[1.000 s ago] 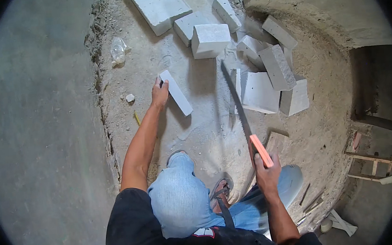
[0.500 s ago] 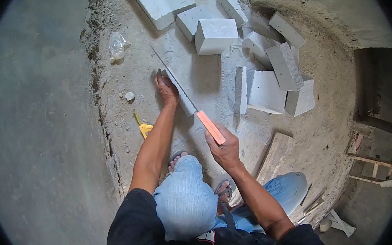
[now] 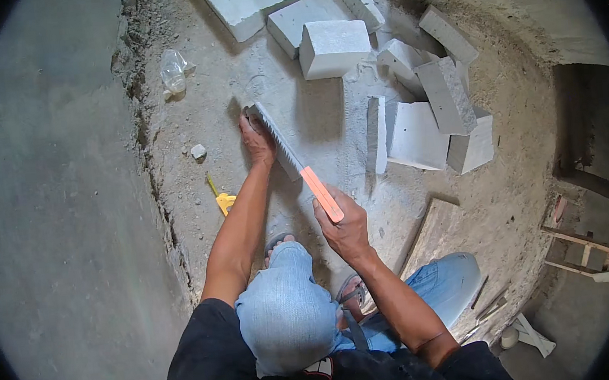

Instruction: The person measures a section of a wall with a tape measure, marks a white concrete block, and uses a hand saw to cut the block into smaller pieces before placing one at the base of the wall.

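My right hand (image 3: 345,221) is closed round the orange handle (image 3: 321,194) of a handsaw, whose toothed blade (image 3: 278,136) points away from me and to the left. Under and beside the blade is a narrow pale block (image 3: 289,167), largely covered by the saw and my hand. My left hand (image 3: 258,137) grips that block's left side near its far end, fingers curled over it. Whether the teeth touch the block I cannot tell.
Several pale blocks (image 3: 335,46) lie ahead and to the right, some leaning in a pile (image 3: 415,133). A yellow tape measure (image 3: 225,202) and a clear plastic bag (image 3: 174,72) are at the left. A wooden plank (image 3: 431,233) lies right of my feet.
The saw blade has tilted, so its toothed face shows and its tip appears nearer to my left hand. My right hand has shifted slightly. The left hand keeps its hold on the block.
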Available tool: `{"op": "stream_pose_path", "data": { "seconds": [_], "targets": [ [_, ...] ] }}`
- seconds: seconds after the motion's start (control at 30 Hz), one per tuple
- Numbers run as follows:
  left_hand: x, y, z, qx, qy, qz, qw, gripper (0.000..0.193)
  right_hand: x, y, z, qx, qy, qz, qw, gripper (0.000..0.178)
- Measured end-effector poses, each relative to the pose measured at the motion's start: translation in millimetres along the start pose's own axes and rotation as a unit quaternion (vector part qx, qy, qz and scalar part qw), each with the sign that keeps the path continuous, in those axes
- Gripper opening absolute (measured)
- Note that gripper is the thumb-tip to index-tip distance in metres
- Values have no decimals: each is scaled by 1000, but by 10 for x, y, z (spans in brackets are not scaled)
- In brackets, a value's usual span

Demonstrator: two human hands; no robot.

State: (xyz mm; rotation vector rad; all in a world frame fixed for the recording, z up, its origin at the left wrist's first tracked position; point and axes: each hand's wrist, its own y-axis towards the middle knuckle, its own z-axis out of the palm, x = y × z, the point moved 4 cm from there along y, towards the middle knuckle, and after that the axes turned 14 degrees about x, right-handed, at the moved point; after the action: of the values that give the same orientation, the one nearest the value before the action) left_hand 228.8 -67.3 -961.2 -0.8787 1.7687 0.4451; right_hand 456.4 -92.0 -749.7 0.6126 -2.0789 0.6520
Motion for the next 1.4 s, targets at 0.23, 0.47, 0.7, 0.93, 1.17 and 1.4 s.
{"op": "stream_pose_path", "data": {
  "seconds": [0.23, 0.47, 0.7, 0.93, 1.17, 1.4],
  "targets": [
    [76, 10, 7, 8, 17, -4, 1000, 57, -30, -31, 99, 7, -14, 26, 1000, 34],
    [459, 191, -149, 3, -144, -29, 989, 54, 114, 81, 153, 27, -7, 11, 1000, 42],
    [-72, 11, -5, 29, 21, -45, 998, 53, 19, 228, 121, 22, -12, 27, 999, 43],
    [-58, 49, -93, 26, 34, -25, 999, 52, 38, 192, 104, 31, 17, 47, 998, 33],
    [41, 31, -90, 18, 84, -9, 996, 51, 39, 176, -7, 31, 25, 9, 999, 31],
    [20, 94, -150, 16, 82, 19, 996, 49, 18, 223, -32, 21, -16, -35, 999, 29]
  ]
}}
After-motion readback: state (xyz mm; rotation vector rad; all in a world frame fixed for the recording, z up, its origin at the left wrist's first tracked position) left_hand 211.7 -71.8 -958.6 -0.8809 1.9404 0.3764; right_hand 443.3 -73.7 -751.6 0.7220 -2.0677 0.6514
